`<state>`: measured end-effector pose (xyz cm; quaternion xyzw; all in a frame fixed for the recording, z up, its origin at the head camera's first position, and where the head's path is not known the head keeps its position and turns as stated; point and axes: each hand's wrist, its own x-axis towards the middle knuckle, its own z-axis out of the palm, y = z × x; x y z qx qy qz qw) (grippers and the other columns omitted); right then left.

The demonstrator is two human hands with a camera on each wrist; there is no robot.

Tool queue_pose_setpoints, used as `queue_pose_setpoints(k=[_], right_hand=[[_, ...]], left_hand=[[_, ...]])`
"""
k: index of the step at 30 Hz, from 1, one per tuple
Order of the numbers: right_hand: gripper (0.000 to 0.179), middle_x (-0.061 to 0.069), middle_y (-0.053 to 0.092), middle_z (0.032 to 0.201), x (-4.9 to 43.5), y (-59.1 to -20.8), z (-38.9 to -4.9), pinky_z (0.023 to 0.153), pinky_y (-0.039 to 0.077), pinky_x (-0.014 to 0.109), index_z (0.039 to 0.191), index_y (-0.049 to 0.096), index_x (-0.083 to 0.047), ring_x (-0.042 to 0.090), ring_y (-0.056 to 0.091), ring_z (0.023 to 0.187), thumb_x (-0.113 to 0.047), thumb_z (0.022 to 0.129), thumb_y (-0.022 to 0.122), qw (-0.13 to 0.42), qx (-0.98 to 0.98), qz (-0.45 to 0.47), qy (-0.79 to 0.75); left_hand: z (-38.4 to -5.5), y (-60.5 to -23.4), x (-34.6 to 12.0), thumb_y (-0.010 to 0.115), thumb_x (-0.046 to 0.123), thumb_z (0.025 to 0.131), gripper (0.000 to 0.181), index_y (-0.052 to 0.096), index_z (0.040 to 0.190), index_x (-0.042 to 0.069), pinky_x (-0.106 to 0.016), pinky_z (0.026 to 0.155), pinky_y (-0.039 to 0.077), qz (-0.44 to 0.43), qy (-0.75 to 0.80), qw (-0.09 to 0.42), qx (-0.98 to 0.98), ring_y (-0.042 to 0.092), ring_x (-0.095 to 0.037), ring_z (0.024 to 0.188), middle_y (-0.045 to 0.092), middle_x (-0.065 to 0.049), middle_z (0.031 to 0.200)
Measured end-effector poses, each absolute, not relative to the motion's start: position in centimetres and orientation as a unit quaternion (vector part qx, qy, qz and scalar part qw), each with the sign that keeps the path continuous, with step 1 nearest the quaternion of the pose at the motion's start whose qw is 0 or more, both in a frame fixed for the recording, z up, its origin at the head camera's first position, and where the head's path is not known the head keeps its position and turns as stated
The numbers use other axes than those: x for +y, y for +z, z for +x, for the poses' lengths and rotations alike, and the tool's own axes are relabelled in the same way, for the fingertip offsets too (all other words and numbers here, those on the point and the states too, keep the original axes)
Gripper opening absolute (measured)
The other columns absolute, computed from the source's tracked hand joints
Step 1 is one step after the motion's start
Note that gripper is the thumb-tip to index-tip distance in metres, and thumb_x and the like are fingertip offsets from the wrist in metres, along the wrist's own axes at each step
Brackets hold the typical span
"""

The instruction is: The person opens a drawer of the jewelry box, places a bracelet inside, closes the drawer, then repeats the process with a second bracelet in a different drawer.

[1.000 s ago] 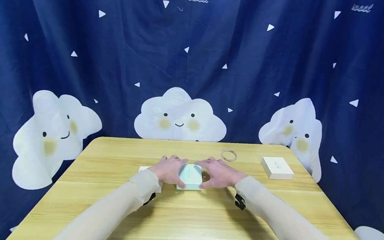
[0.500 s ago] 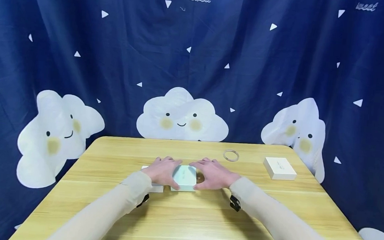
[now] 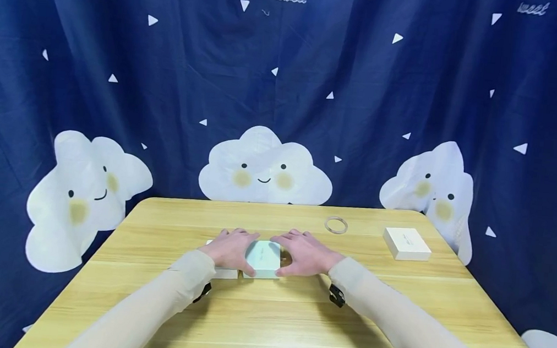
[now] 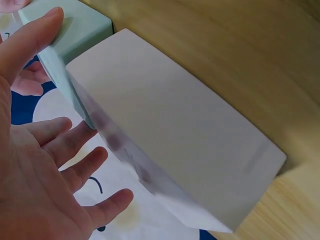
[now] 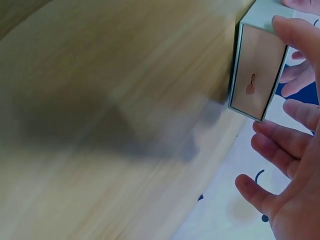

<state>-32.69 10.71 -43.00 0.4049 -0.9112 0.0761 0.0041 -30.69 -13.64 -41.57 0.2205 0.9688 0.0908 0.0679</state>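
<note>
A mint-green box (image 3: pixel 263 258) lies on the table between both hands. My left hand (image 3: pixel 232 252) grips its left side, thumb on the near face and index finger at the far edge. Opposite, my right hand (image 3: pixel 304 255) holds the right side the same way. The right wrist view shows the box's peach inner end (image 5: pixel 260 57) with a small ribbon tab (image 5: pixel 251 85). Partly hidden under my left hand, a white box (image 4: pixel 175 120) sits right beside the mint-green one. The other fingers of both hands are spread loosely.
A second white box (image 3: pixel 406 245) with small print on top stands at the right of the wooden table (image 3: pixel 270 322). Near the back edge lies a thin pale ring (image 3: pixel 336 225). A dark blue curtain (image 3: pixel 295 98) with clouds hangs behind the table.
Both hands have moved left together with the mint-green box, bringing it closer to the white box on the left. The head view has shifted slightly. The ring and right white box stay put.
</note>
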Motion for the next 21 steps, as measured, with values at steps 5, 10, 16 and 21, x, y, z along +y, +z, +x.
queue_pose_setpoints(k=[5,10,16,21], right_hand=[[0.084,0.000,0.056,0.146,10.64,-43.16,-32.58,0.100,0.044,0.046,0.151,0.046,-0.022,0.018,0.050,0.129,-0.059,0.081,0.074,0.006,-0.911,0.404,0.078],[0.082,-0.001,0.056,0.146,10.58,-43.25,-32.54,0.101,0.044,0.046,0.150,0.046,-0.022,0.018,0.050,0.129,-0.059,0.082,0.073,0.007,-0.911,0.405,0.078],[0.082,-0.001,0.056,0.146,10.54,-43.29,-32.43,0.101,0.044,0.045,0.150,0.046,-0.021,0.017,0.049,0.129,-0.059,0.082,0.072,0.006,-0.911,0.404,0.078],[0.082,-0.001,0.056,0.146,10.57,-43.37,-32.39,0.101,0.044,0.045,0.150,0.047,-0.022,0.018,0.050,0.129,-0.060,0.082,0.072,0.009,-0.911,0.404,0.080]], left_hand=[[-30.73,-41.78,-13.79,0.085,0.054,0.069,0.102,0.044,0.153,0.013,-0.063,0.111,0.031,0.219,0.095,0.066,0.969,0.043,-0.030,0.139,0.056,-0.007,0.146],[-30.82,-42.14,-13.92,0.084,0.055,0.069,0.102,0.044,0.153,0.014,-0.060,0.111,0.031,0.213,0.092,0.069,0.970,0.042,-0.029,0.139,0.054,-0.006,0.147],[-30.90,-42.31,-14.05,0.084,0.056,0.069,0.103,0.044,0.153,0.015,-0.061,0.112,0.030,0.214,0.092,0.069,0.970,0.042,-0.029,0.140,0.053,-0.007,0.148],[-30.87,-42.24,-14.11,0.085,0.055,0.069,0.101,0.044,0.153,0.015,-0.062,0.113,0.030,0.214,0.097,0.071,0.969,0.042,-0.030,0.139,0.053,-0.007,0.148]])
